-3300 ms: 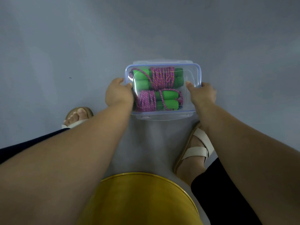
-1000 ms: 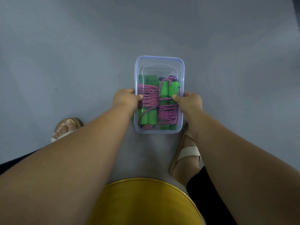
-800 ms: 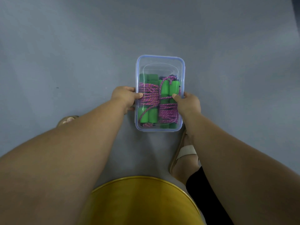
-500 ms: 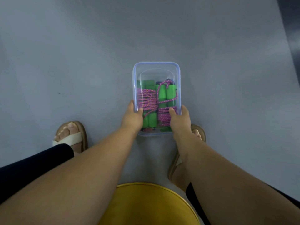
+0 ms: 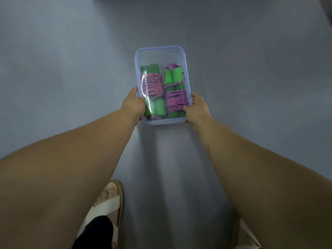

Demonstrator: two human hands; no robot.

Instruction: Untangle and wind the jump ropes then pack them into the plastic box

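A clear plastic box (image 5: 159, 53) with a pale blue rim and its lid on is held out in front of me, long side pointing away. Inside lie two wound jump ropes: the left rope (image 5: 152, 83) and the right rope (image 5: 177, 99), each pink-purple cord wrapped round green handles. My left hand (image 5: 133, 105) grips the box's near left side, thumb on the lid. My right hand (image 5: 196, 110) grips the near right side the same way. The box's underside is hidden.
Grey floor (image 5: 71, 60) spreads all round and below the box. My left foot in a white-strapped sandal (image 5: 109, 202) stands at the bottom middle. Part of the other sandal (image 5: 246, 234) shows at the bottom right under my right arm.
The box has been turned from crosswise to lengthwise and lifted off the floor. I have risen: the yellow garment has left the view and my feet have shifted.
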